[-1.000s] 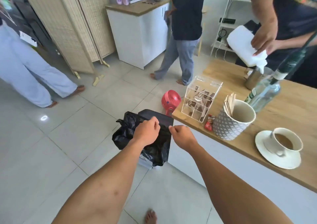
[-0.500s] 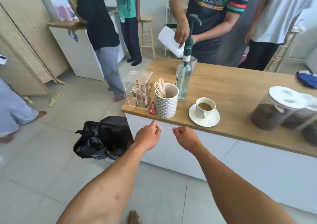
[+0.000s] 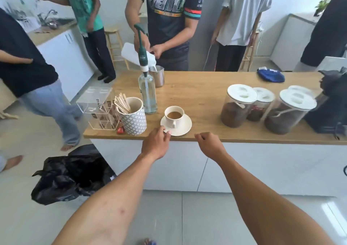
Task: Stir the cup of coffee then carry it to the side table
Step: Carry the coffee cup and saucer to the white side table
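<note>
A white cup of milky coffee (image 3: 174, 114) stands on a white saucer (image 3: 183, 127) near the front edge of the wooden counter (image 3: 202, 102). My left hand (image 3: 155, 145) reaches up to the saucer's left front rim, its fingertips touching or pinching the edge. My right hand (image 3: 208, 143) hovers at the counter's front edge, right of the saucer, fingers loosely curled and holding nothing. A patterned mug (image 3: 133, 119) with several wooden stir sticks (image 3: 122, 103) stands just left of the cup.
A glass pump bottle (image 3: 147, 92) stands behind the cup, a clear sachet box (image 3: 97, 107) farther left. Three lidded coffee jars (image 3: 238, 105) and a black machine (image 3: 330, 105) fill the right. A person (image 3: 169, 19) pours into a metal jug (image 3: 157, 75). A black bin bag (image 3: 69, 173) lies on the floor.
The view swung from the bin bag up to the counter. Both hands rose towards the counter's edge, and my left hand reached the saucer's rim.
</note>
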Action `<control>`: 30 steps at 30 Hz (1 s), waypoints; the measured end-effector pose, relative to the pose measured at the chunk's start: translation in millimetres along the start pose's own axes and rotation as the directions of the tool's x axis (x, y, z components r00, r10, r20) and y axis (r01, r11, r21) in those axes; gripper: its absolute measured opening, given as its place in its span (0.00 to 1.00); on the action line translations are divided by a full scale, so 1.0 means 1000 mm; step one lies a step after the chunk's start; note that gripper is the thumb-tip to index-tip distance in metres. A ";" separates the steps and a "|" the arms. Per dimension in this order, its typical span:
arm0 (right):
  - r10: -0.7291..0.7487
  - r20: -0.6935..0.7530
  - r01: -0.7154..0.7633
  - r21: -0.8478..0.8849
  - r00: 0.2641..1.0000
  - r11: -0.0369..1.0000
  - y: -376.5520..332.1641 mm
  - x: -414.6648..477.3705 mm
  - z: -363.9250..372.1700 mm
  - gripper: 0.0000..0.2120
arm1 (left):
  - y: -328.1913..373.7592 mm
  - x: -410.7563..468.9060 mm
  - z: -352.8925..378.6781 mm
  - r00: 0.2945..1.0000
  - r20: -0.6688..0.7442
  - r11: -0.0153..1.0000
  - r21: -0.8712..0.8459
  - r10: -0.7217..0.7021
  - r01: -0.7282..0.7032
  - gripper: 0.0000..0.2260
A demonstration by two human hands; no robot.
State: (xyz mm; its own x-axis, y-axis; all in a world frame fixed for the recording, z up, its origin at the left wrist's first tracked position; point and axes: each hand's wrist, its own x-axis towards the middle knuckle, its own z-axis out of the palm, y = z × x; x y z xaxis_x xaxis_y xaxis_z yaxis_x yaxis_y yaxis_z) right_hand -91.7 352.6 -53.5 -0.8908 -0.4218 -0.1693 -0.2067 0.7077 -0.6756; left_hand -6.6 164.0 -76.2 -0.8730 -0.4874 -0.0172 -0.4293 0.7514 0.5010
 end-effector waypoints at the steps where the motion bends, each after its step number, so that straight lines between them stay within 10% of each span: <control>1: 0.002 -0.011 -0.002 0.007 1.000 1.000 0.002 0.001 -0.004 0.22 | 0.002 0.004 -0.001 1.000 -0.019 1.000 0.021 0.005 -0.005 0.19; 13: 0.044 -0.079 -0.039 0.062 0.996 0.997 0.002 0.053 -0.031 0.26 | 0.024 0.080 -0.021 0.989 -0.149 0.998 0.068 -0.009 0.019 0.18; 30: 0.065 -0.084 -0.054 0.126 0.994 0.991 -0.038 0.138 -0.011 0.23 | 0.000 0.159 -0.011 0.963 0.105 0.951 -0.158 -0.250 0.264 0.29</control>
State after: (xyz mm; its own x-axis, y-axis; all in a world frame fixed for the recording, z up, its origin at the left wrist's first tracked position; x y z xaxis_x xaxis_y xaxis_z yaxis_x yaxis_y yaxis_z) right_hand -211.6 273.7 -43.5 -0.9330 -0.3261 -0.1520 -0.1056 0.6521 -0.7507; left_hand -142.5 82.0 -69.3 -0.7572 -0.6105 -0.2323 -0.6028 0.5159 0.6087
